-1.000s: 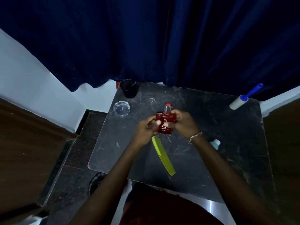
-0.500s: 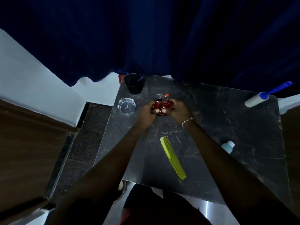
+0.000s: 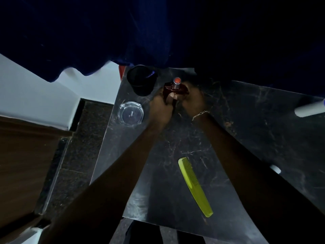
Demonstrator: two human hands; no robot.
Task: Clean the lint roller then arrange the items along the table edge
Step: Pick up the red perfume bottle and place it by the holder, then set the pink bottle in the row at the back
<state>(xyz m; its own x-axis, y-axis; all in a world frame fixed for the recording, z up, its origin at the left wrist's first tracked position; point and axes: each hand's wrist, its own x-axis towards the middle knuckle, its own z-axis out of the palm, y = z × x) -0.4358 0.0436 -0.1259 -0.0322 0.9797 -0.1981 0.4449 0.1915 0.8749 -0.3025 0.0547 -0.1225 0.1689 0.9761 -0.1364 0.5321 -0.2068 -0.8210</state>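
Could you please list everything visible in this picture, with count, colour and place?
Dark marbled tabletop: one, black with pale veins, centre and right.
Black cylindrical cup: one, black, far left corner of the table.
Clear glass ashtray: one, transparent, left table edge, nearer than the cup.
Red glass perfume bottle: one, red with orange-topped sprayer, far side beside the cup, held by both hands.
Yellow-green plastic comb: one, near side, lying flat.
White lint roller: one, right edge, partly cut off.
Small white-capped object: one, right, mostly hidden behind the right arm.
Dark blue curtain: one, behind the table.
Left hand: grip on the bottle.
Right hand: grip on the bottle, bracelet at the wrist.
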